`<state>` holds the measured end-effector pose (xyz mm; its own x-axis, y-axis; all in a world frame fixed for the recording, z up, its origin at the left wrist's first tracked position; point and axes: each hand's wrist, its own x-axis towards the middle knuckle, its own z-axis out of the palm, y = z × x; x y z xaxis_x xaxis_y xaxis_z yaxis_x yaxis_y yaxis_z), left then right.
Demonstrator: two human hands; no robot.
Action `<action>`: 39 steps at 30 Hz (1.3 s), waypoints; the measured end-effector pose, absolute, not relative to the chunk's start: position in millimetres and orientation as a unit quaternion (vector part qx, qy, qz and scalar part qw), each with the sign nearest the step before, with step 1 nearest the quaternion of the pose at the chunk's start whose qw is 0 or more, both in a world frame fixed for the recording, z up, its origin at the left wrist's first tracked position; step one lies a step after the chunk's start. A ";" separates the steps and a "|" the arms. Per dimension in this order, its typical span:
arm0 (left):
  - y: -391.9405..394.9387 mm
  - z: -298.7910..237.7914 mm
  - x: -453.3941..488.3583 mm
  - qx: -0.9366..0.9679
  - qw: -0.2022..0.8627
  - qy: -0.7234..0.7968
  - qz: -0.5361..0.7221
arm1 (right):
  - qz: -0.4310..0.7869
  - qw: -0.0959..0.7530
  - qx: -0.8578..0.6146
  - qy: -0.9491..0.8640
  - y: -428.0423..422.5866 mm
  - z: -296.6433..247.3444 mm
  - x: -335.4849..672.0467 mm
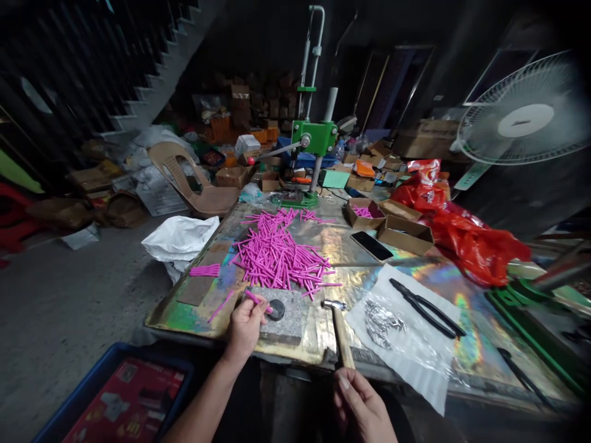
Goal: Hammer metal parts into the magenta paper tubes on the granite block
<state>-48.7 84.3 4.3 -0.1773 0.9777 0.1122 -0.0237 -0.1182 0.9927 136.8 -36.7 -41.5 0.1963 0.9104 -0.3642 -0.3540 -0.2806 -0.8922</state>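
Observation:
My left hand [246,325] pinches a thin pink stick [253,297] above a grey stone block [287,326]. A round black disc [276,310] lies on the block, right beside my fingertips. In my right hand [362,403] is the wooden handle of a small hammer [342,338], its metal head pointing away from me near the block's right side. Beyond the block spreads a large heap of pink sticks [281,252]. A neat row of the same sticks [205,270] lies on the left, close to a brown flat piece [197,290].
Pliers [427,307] and small metal pieces [383,323] lie on white sheeting at right. Behind are a phone [372,246], cardboard boxes [406,234] and a red bag [466,231]. A green hand press [315,136] stands at the back; a fan [526,120] is at right.

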 end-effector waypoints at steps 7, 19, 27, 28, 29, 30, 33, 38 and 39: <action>83.2 4.0 -48.8 0.507 0.412 0.504 0.565 | 0.585 0.545 -0.545 -0.251 -38.6 -43.5 137.5; 87.7 -2.2 -56.1 0.632 0.328 0.514 0.478 | 0.279 0.385 -0.729 -0.493 -9.8 -28.6 176.3; 89.9 18.3 -52.4 0.734 0.275 0.462 0.415 | 0.392 0.376 -0.742 -0.393 13.5 -42.5 182.4; 90.3 18.8 -52.0 0.744 0.266 0.457 0.407 | 0.437 0.401 -0.722 -0.357 14.7 -40.4 182.7; 90.5 19.0 -51.7 0.753 0.259 0.453 0.401 | 0.473 0.414 -0.701 -0.336 15.3 -37.2 182.5; 90.6 19.0 -51.6 0.760 0.256 0.448 0.396 | 0.497 0.417 -0.685 -0.332 15.4 -32.9 181.6; 90.4 18.3 -51.7 0.758 0.265 0.438 0.403 | 0.549 0.448 -0.625 -0.329 12.5 -14.5 174.8; 90.2 18.3 -50.0 0.753 0.274 0.439 0.406 | 0.600 0.477 -0.521 -0.375 2.7 24.8 160.6; 90.2 18.8 -49.3 0.755 0.268 0.436 0.411 | 0.594 0.471 -0.517 -0.397 1.0 32.2 158.5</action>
